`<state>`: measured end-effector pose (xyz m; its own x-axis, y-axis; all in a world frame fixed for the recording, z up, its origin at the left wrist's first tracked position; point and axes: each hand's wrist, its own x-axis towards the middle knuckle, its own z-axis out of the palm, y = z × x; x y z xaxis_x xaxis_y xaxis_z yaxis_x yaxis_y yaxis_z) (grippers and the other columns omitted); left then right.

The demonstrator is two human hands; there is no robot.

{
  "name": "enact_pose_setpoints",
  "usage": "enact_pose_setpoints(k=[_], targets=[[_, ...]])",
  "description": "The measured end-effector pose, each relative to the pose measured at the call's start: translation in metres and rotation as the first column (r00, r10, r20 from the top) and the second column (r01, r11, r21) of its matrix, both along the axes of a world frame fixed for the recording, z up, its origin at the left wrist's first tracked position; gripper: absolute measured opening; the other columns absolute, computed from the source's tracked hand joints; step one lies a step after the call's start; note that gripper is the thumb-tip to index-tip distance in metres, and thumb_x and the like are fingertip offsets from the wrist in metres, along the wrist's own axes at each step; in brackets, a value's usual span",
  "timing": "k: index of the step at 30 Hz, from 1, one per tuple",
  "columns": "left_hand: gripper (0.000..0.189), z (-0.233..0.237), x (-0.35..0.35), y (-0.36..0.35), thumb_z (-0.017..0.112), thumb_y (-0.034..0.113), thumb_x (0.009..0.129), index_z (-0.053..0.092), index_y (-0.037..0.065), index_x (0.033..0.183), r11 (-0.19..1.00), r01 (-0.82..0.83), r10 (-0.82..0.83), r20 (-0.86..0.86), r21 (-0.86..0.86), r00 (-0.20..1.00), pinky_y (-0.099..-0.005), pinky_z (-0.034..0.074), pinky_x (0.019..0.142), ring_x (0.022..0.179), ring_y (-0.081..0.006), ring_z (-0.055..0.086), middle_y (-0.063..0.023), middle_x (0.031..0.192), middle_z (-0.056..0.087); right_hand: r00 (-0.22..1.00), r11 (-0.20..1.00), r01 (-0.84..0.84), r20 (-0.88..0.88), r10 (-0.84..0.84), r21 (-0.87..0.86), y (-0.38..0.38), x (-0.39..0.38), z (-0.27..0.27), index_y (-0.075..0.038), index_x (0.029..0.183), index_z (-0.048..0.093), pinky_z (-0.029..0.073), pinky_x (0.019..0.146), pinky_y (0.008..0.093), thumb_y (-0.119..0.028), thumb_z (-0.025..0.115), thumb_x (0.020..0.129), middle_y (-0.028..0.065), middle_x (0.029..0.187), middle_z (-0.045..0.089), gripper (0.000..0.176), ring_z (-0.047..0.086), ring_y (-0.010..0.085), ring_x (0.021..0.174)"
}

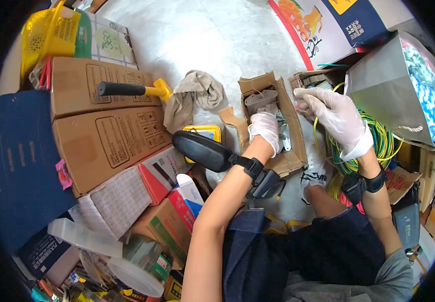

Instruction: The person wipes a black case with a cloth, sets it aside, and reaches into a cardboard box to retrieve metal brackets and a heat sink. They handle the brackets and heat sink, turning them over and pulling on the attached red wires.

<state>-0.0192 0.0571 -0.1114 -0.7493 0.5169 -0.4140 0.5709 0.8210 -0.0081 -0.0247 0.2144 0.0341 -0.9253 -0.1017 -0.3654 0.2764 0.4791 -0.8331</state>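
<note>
Grey metal parts [261, 100] are lying in the open cardboard box [294, 123] before you. Your gloved left hand [265, 132] is reaching into it, fingers hidden, so their grip cannot be told. Your gloved right hand [334, 117] is hovering right of the box, fingertips drawn close; whether they are pinching anything is unclear. Green-and-yellow wire [377, 146] is lying coiled beside that hand, near a grey bag [378, 85]. The black device [202, 150] on your left wrist is partly covering a yellow-rimmed container [203, 131]. A black-gripped tool [126, 89] is resting on brown cartons [94, 138], its yellow end beside a crumpled cloth [197, 93]. An upper-left carton [110, 43] is showing "360"; Chinese characters are marking a white box [323, 30]. Pale, glossy floor [152, 30] is reflecting light, with boxes crowding both sides.
</note>
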Motion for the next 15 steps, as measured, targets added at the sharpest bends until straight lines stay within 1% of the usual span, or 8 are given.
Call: enact_pose_setpoints(k=[1, 4, 6, 7, 10, 12, 14, 15], targets=[[0.009, -0.003, 0.001, 0.002, 0.064, 0.011, 0.075, 0.072, 0.011, 0.079, 1.000, 0.005, -0.005, 0.002, 0.001, 1.000, -0.0347, 0.052, 0.054, 0.071, -0.0224, 0.069, -0.0085, 0.079, 0.070, 0.998, 0.997, 0.058, -0.037, -0.060, -0.051, 0.001, 0.001, -0.003, -0.001, 0.111, 0.063, 0.050, 0.074, 0.0273, -0.024, 0.053, 0.093, 0.0137, 0.089, 0.069, 0.031, 0.067, 0.0174, 0.081], [0.009, -0.007, 0.003, -0.001, 0.063, 0.010, 0.076, 0.072, 0.009, 0.080, 0.998, -0.050, 0.047, 0.050, 0.046, 0.998, -0.0359, 0.053, 0.057, 0.073, -0.0250, 0.070, -0.0112, 0.079, 0.070, 0.993, 0.990, 0.098, -0.048, -0.104, -0.102, 0.003, 0.004, -0.012, 0.000, 0.110, 0.064, 0.051, 0.074, 0.0268, -0.020, 0.054, 0.092, 0.0126, 0.089, 0.070, 0.028, 0.067, 0.0153, 0.081], [0.010, -0.007, 0.004, -0.006, 0.062, 0.008, 0.078, 0.071, 0.007, 0.081, 0.980, -0.138, 0.124, 0.104, 0.140, 0.987, -0.0367, 0.054, 0.060, 0.075, -0.0276, 0.069, -0.0138, 0.079, 0.069, 0.991, 0.987, 0.107, -0.067, -0.116, -0.120, 0.003, 0.004, -0.014, 0.000, 0.110, 0.064, 0.050, 0.074, 0.0262, -0.020, 0.054, 0.092, 0.0119, 0.088, 0.070, 0.028, 0.066, 0.0145, 0.080], [0.011, -0.007, 0.005, -0.009, 0.060, 0.007, 0.078, 0.070, 0.005, 0.081, 0.978, -0.126, 0.108, 0.114, 0.165, 0.988, -0.0370, 0.054, 0.061, 0.074, -0.0286, 0.069, -0.0158, 0.079, 0.069, 0.988, 0.984, 0.113, -0.088, -0.125, -0.135, 0.003, 0.003, -0.014, 0.000, 0.110, 0.065, 0.050, 0.073, 0.0256, -0.019, 0.054, 0.092, 0.0112, 0.087, 0.070, 0.028, 0.066, 0.0136, 0.079], [0.011, -0.006, 0.010, -0.013, 0.059, 0.007, 0.077, 0.070, 0.004, 0.081, 0.979, -0.112, 0.097, 0.097, 0.171, 0.991, -0.0368, 0.054, 0.062, 0.072, -0.0284, 0.068, -0.0158, 0.078, 0.068, 0.982, 0.974, 0.170, -0.059, -0.181, -0.149, 0.003, 0.002, -0.012, -0.001, 0.109, 0.065, 0.050, 0.072, 0.0245, -0.020, 0.054, 0.092, 0.0099, 0.085, 0.070, 0.028, 0.065, 0.0120, 0.078], [0.013, -0.004, 0.012, -0.014, 0.057, 0.005, 0.078, 0.069, 0.003, 0.082, 0.973, -0.152, 0.137, 0.094, 0.173, 0.986, -0.0375, 0.054, 0.063, 0.073, -0.0293, 0.067, -0.0167, 0.079, 0.067, 0.981, 0.978, 0.170, -0.077, -0.179, -0.120, 0.003, 0.001, -0.009, -0.001, 0.109, 0.065, 0.050, 0.072, 0.0241, -0.020, 0.054, 0.093, 0.0095, 0.085, 0.070, 0.027, 0.065, 0.0114, 0.078], [0.014, 0.002, 0.012, -0.016, 0.055, 0.004, 0.079, 0.067, 0.002, 0.086, 0.942, -0.206, 0.211, 0.010, 0.264, 0.977, -0.0381, 0.053, 0.064, 0.074, -0.0304, 0.067, -0.0179, 0.081, 0.066, 0.980, 0.982, 0.166, -0.096, -0.175, -0.091, 0.003, 0.001, -0.008, -0.001, 0.109, 0.065, 0.049, 0.072, 0.0237, -0.020, 0.054, 0.093, 0.0091, 0.084, 0.070, 0.027, 0.064, 0.0108, 0.077], [0.016, -0.003, 0.011, -0.018, 0.053, 0.002, 0.080, 0.066, 0.002, 0.090, 0.943, -0.217, 0.212, 0.045, 0.251, 0.976, -0.0387, 0.053, 0.065, 0.076, -0.0317, 0.066, -0.0191, 0.083, 0.065, 0.979, 0.979, 0.173, -0.088, -0.183, -0.110, 0.003, 0.001, -0.009, -0.001, 0.109, 0.065, 0.049, 0.072, 0.0237, -0.020, 0.054, 0.093, 0.0090, 0.085, 0.070, 0.027, 0.064, 0.0106, 0.077]])
